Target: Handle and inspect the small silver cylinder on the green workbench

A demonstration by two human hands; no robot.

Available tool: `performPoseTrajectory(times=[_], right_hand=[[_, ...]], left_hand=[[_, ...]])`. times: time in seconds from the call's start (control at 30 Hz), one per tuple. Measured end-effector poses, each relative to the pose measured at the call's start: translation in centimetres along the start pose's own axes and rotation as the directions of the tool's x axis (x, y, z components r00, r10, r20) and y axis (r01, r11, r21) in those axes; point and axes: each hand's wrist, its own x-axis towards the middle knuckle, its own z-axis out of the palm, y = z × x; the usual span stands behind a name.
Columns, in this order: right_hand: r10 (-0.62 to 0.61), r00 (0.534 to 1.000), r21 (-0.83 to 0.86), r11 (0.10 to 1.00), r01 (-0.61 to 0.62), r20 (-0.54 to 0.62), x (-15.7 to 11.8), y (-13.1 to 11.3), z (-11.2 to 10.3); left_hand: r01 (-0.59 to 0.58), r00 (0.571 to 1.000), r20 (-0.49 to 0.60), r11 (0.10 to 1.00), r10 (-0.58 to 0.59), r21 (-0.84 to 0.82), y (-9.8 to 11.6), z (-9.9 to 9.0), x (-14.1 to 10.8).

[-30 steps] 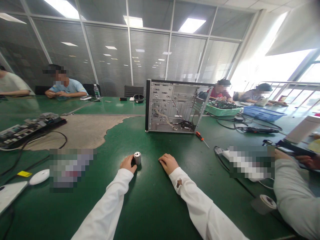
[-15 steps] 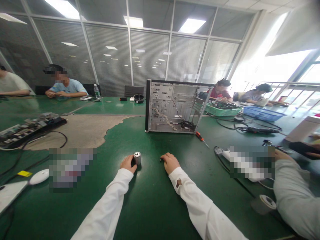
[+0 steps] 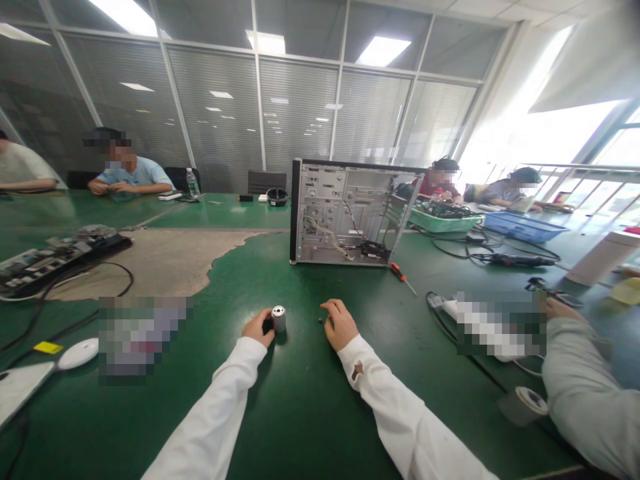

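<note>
A small silver metal cylinder (image 3: 279, 320) stands upright on the green table (image 3: 300, 413). My left hand (image 3: 257, 328) rests at its left side, fingers curved behind it and thumb close by; whether they press on it is hard to tell. My right hand (image 3: 341, 325) lies on the table to the right, its thumb and forefinger apart with nothing between them. A tiny dark part (image 3: 321, 321) sits on the table just left of that hand.
Beyond my hands stands an open computer case (image 3: 350, 213), with an orange screwdriver (image 3: 399, 271) beside it. A power strip (image 3: 493, 330) and another person's sleeve (image 3: 585, 380) are at the right. Circuit boards (image 3: 60, 257) lie at the left.
The cylinder stands slightly farther right. My right hand's fingers have opened and come away from the tiny dark part, which now lies free on the table.
</note>
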Motion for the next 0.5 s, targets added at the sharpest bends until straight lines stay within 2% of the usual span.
performPoseTrajectory(times=[0.1,0.2,0.27,0.37,0.5], right_hand=[[-0.157,0.988,0.173,0.973,0.152,0.013,-0.9,-2.5,-0.8],[-0.243,0.965,0.233,0.948,0.215,0.101,-1.8,-4.7,-0.9],[-0.247,0.958,0.204,0.955,0.216,0.144,-2.1,-5.4,-0.9],[-0.24,0.95,0.181,0.962,0.205,0.198,-2.2,-5.6,-1.5],[-0.218,0.941,0.193,0.966,0.171,0.258,-3.4,-5.7,-4.0]], left_hand=[[-0.078,0.995,0.052,0.986,0.087,-0.15,0.6,-0.1,-0.4],[-0.223,0.961,0.117,0.953,0.25,-0.203,1.2,0.0,-0.7],[-0.309,0.925,0.161,0.927,0.345,-0.212,1.5,0.1,-0.8],[-0.37,0.886,0.213,0.905,0.412,-0.212,1.7,0.4,-0.9],[-0.39,0.875,0.231,0.902,0.426,-0.183,1.7,0.8,-0.8]])
